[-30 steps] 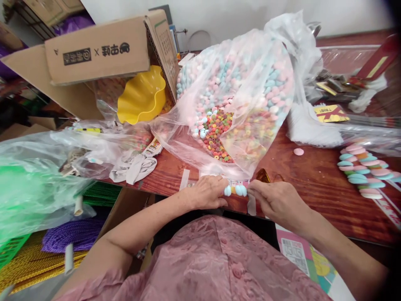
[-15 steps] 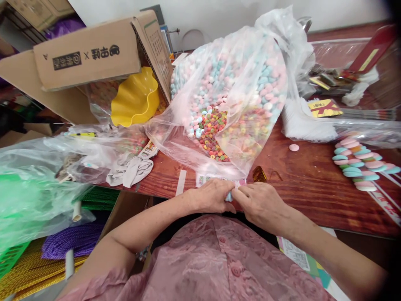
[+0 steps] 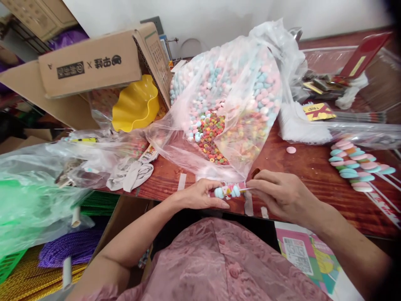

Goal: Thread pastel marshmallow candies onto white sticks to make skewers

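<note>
A short candy skewer (image 3: 234,191) of pale blue and pink marshmallows lies level between my hands at the table's front edge. My left hand (image 3: 199,195) is closed around its left end, the thumb below the candies. With its fingertips, my right hand (image 3: 283,195) pinches the thin white stick at the other end. Behind them, a clear plastic bag (image 3: 233,79) holds many pink, blue and white marshmallows, with colourful gummy rings (image 3: 211,138) in its mouth. Part of a small amber-brown piece (image 3: 255,172) shows behind my right fingers.
Several candy skewers (image 3: 354,163) lie at the right. One loose pink marshmallow (image 3: 291,149) sits on the red-brown table (image 3: 310,175). A cardboard box (image 3: 94,67) with a yellow wavy bowl (image 3: 136,104) stands at the left, near grey gloves (image 3: 131,174). A clear plastic tray (image 3: 360,129) is at the right.
My hands were together over the candies. My right hand has moved right and now pinches the stick, which shows along with the marshmallows. The view has shifted slightly.
</note>
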A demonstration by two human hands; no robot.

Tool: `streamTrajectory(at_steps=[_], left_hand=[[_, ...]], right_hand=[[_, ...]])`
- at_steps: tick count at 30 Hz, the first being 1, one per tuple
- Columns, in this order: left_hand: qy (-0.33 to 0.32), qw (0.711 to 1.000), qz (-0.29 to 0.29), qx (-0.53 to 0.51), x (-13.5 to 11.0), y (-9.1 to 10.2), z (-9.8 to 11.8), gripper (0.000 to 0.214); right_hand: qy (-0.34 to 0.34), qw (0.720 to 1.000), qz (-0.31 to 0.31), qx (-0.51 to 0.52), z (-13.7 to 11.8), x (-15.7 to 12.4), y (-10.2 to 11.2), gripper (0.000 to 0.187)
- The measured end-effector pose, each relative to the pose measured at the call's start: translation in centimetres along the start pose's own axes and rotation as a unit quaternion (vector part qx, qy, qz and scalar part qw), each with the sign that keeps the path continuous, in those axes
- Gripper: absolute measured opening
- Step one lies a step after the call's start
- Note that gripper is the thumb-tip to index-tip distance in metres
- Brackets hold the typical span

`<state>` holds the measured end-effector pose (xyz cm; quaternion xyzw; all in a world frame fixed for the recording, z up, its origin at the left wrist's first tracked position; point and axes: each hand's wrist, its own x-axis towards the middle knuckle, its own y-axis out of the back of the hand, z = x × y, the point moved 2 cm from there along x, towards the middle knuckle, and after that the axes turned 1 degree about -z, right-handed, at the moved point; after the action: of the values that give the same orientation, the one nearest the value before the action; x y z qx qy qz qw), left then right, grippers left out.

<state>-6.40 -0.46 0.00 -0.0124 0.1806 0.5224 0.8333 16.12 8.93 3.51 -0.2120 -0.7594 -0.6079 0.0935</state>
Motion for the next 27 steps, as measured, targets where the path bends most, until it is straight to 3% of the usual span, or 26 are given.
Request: streamTrajectory(at_steps=[5, 11, 15, 19, 23, 27], left_hand=[[-0.041, 0.987, 0.047, 0.149, 0.9, -1.1, 0.6, 0.045], [-0.057, 0.975, 0.057, 0.206, 1.0, -1.7, 0.0, 0.043], [-0.006, 0.938, 0.107, 0.330, 0.2, -1.7, -0.1, 0.033], [0.017, 0.899, 0.126, 0.418, 0.0, -1.8, -0.4, 0.037], [0.007, 0.889, 0.125, 0.441, 0.0, -1.5, -1.2, 0.040], [-0.010, 0.903, 0.114, 0.415, -0.1, -1.2, -1.6, 0.034]], right_hand=[[-0.019, 1.000, -0.006, 0.023, -0.4, -0.2, -1.0, 0.020], [-0.002, 0.999, -0.038, -0.013, -0.9, 0.7, -1.4, 0.021], [-0.028, 0.995, -0.056, -0.076, 0.0, 0.5, -1.0, 0.021], [-0.034, 0.989, -0.071, -0.128, 0.2, 0.3, -1.0, 0.024], [-0.054, 0.985, -0.091, -0.139, 0.6, -0.1, -1.0, 0.023], [-0.051, 0.986, -0.093, -0.125, 0.9, -0.4, -1.1, 0.021]])
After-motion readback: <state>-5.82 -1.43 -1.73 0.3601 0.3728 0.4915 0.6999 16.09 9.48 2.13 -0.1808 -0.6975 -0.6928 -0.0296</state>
